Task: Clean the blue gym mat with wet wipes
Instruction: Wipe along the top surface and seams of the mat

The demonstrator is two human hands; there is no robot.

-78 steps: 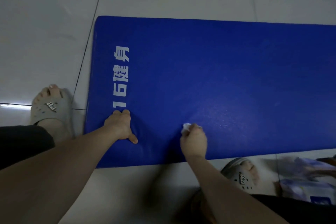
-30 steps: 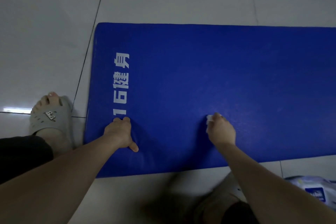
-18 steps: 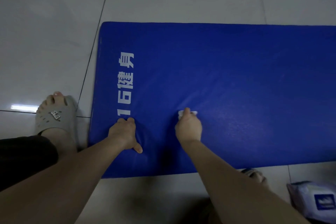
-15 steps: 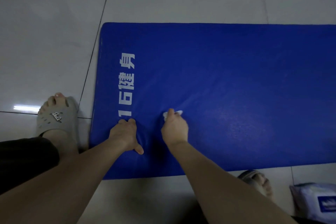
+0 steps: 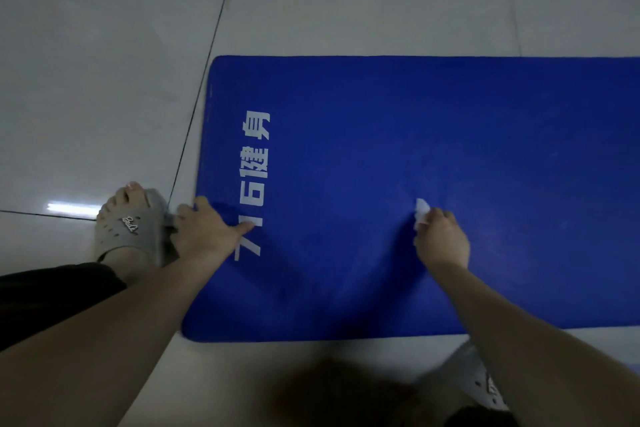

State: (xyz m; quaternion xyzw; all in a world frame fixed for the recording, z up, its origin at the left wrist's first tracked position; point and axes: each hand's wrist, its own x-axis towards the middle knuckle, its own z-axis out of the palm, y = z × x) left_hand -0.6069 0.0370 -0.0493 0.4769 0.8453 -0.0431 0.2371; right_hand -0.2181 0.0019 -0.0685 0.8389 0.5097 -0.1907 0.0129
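The blue gym mat (image 5: 433,135) lies flat on the tiled floor, with white lettering (image 5: 254,180) along its left end. My right hand (image 5: 441,241) is closed around a small white wet wipe (image 5: 421,213) and presses it onto the mat's near middle. My left hand (image 5: 204,229) lies palm down over the mat's left edge, fingers spread, thumb pointing at the lettering. It holds nothing.
Light grey floor tiles (image 5: 104,62) surround the mat. My left foot in a grey slipper (image 5: 130,224) stands right beside the left hand. My right slipper (image 5: 474,381) shows at the bottom, below the mat's near edge.
The left hand has shifted left from beside the lettering to the mat's left edge. The right hand with the wipe has slid right, away from the left hand.
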